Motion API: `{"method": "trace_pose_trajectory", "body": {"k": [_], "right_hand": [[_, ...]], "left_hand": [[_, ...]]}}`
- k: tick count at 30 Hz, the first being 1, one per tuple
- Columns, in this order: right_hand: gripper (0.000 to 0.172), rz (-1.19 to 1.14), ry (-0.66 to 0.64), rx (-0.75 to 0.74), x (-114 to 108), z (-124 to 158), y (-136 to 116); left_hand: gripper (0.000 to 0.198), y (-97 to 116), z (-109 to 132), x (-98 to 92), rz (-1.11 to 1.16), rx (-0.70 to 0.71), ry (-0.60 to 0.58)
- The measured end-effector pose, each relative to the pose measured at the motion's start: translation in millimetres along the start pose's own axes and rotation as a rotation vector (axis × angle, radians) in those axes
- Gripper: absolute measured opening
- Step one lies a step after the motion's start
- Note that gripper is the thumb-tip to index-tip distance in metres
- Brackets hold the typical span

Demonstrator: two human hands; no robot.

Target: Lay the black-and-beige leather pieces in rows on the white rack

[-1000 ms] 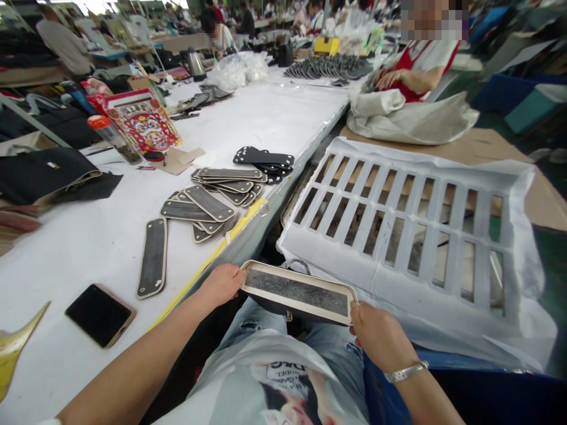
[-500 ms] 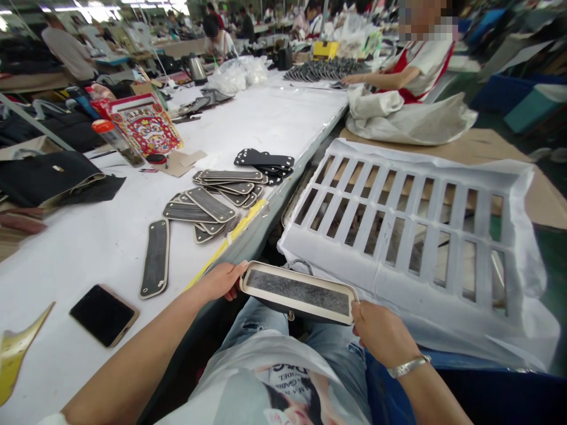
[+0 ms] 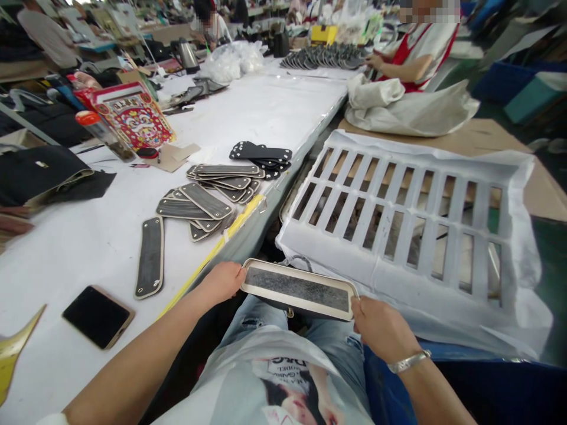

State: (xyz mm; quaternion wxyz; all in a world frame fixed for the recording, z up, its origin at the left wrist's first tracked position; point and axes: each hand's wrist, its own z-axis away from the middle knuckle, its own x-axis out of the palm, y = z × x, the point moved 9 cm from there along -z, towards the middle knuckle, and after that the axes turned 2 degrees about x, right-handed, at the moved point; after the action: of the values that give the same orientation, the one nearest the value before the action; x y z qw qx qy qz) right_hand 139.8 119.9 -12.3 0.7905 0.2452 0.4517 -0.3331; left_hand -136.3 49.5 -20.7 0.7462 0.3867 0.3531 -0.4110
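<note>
Above my lap I hold what looks like a small dark handbag, its long cream-rimmed panel with a grey middle facing up. A small metal fitting hangs below its near side, and a dark cord or strap loops behind it. My left hand is closed on its left end. Closed on the opposite end is my right hand, with a bracelet at the wrist. On the table to the left lies a single grey strip with cream edges and metal eyelets. A pile of similar strips lies beyond it.
A white slotted rack stands to my right. On the white table are a phone, black strips, a red box and a yellow piece. Across the table corner sits a co-worker.
My view has shifted slightly, so the table things appear a little further left and higher. Both hands keep their hold on the handbag. The co-worker's hands have lifted off the table.
</note>
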Motion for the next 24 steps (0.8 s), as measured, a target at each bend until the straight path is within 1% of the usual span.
{"method": "trace_pose_trajectory", "body": {"k": [4,6,8,10,11,13,14,16,19,21,23,24], "right_hand": [[0.028,0.016,-0.022,-0.005,-2.8,0.5,-2.2],[0.028,0.015,-0.033,0.004,-5.7,1.2,-2.5],[0.027,0.006,-0.037,0.013,-8.0,1.4,-2.4],[0.026,-0.009,-0.035,0.014,-8.6,0.7,-2.4],[0.027,-0.027,-0.029,0.026,-8.5,0.0,-1.2],[0.032,-0.07,-0.01,0.062,-7.8,-1.5,2.6],[0.034,-0.086,0.0,0.076,-7.3,-2.2,4.3],[0.037,-0.099,0.009,0.087,-6.1,-3.3,6.0],[0.038,-0.077,0.002,0.074,-6.1,-3.8,5.2],[0.038,-0.048,-0.011,0.068,-7.6,-3.4,4.2],[0.036,-0.001,-0.032,0.052,-9.1,-2.5,2.0],[0.034,0.026,-0.038,0.034,-10.0,-1.9,0.0]], "left_hand": [[0.043,1.0,-0.2,-1.0,-0.037,0.029,0.0],[0.043,-3.6,-2.0,1.9,0.009,0.041,-0.019],[0.044,-14.4,-4.1,11.4,0.191,0.015,-0.091],[0.049,-24.9,-4.4,23.2,0.461,-0.026,-0.174],[0.053,-28.3,-3.9,27.2,0.585,-0.04,-0.196],[0.056,-31.1,-2.5,29.1,0.733,-0.045,-0.185],[0.056,-30.9,-1.5,28.0,0.743,-0.043,-0.164],[0.052,-28.0,0.3,23.3,0.633,-0.043,-0.114],[0.043,-17.3,-0.1,10.9,0.274,-0.008,-0.033],[0.041,-9.8,-2.6,3.1,0.049,0.031,0.017],[0.041,-5.5,-5.6,0.6,-0.078,0.06,0.036],[0.042,-4.4,-7.2,0.0,-0.097,0.071,0.046]]}}
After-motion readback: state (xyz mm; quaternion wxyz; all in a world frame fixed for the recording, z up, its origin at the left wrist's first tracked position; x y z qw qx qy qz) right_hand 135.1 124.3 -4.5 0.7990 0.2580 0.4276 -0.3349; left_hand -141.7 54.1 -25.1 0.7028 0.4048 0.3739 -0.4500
